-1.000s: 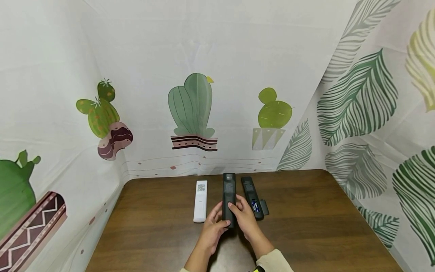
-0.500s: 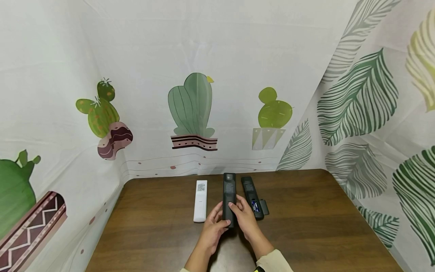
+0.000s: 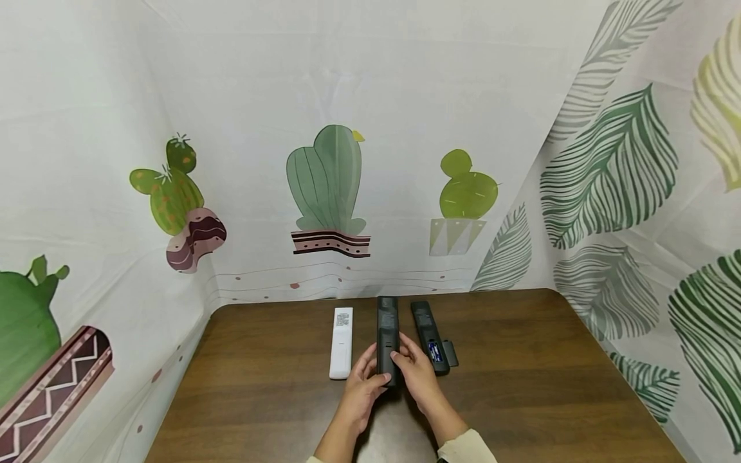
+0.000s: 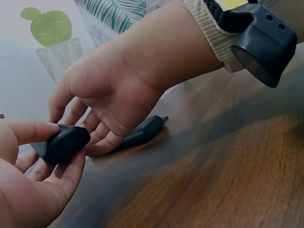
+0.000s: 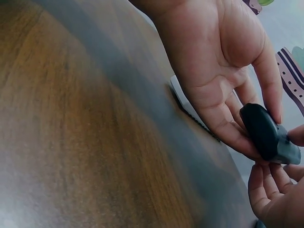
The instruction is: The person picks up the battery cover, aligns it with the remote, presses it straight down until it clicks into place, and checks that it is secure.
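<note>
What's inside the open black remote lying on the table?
Something blue, likely batteries, shows in the black remote; count unclear. The rest of its inside is covered.

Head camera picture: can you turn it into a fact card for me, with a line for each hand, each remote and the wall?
left hand: grips the held black remote
right hand: grips the same remote
white remote: lies on the table, left of the held one
other black remote: lies on the table, right of the held one
its battery slot: open, blue batteries showing
small dark cover: lies just right of that slot
wall cloth: white, with printed cacti and leaves
</note>
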`<state>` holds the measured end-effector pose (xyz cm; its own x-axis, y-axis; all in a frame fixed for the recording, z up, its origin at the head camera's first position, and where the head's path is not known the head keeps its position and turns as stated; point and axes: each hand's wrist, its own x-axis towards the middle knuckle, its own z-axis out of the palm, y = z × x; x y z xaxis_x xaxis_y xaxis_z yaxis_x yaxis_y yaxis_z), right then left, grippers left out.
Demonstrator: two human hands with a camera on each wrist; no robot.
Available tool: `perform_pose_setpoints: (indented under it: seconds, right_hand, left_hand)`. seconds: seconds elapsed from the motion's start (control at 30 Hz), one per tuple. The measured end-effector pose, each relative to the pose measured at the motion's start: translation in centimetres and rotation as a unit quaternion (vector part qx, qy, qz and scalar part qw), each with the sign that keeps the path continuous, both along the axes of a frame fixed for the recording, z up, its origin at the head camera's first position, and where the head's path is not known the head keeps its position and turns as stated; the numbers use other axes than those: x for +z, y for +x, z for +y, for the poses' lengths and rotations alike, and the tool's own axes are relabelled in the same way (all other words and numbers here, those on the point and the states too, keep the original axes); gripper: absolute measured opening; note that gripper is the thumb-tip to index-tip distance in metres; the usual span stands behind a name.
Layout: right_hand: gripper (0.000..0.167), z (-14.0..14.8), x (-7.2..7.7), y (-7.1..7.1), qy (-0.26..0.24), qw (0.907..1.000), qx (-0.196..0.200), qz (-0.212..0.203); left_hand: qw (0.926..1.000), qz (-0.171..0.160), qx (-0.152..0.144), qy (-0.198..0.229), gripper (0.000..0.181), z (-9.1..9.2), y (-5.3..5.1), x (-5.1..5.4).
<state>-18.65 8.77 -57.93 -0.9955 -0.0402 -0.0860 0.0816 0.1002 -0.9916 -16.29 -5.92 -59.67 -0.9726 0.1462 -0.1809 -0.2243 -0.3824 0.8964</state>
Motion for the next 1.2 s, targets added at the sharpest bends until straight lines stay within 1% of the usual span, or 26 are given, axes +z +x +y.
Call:
perform_pose_setpoints:
  seconds: [0.27,0.57,0.8,1.0,1.2]
  right_hand:
    - [0.059,0.11,0.01,-0.12,-0.017,0.9998,0.001,0.006]
    - [0.059,0.11,0.04,-0.21,-0.012,0.9999,0.001,0.008]
    - [0.058,0.16,-0.29,-0.41,-0.011,0.9999,0.001,0.01]
    - [0.058,0.03,-0.46,-0.52,-0.009,0.9999,0.0,0.009]
    - [0.057,-0.09,-0.34,-0.78,-0.002,1.0,-0.001,0.007]
  left_hand:
    - [1.0,0.004,-0.001,-0.007,0.079,0.06,-0.06,0.05]
    - [0.9999,0.005,-0.002,-0.016,0.079,-0.02,-0.1,0.21]
    - [0.9998,0.013,0.001,-0.018,0.079,-0.06,-0.04,0.39]
    - [0.9995,0.018,0.005,-0.024,0.078,-0.2,0.03,0.34]
    - [0.9991,0.015,0.02,-0.033,0.074,-0.17,0.03,0.25]
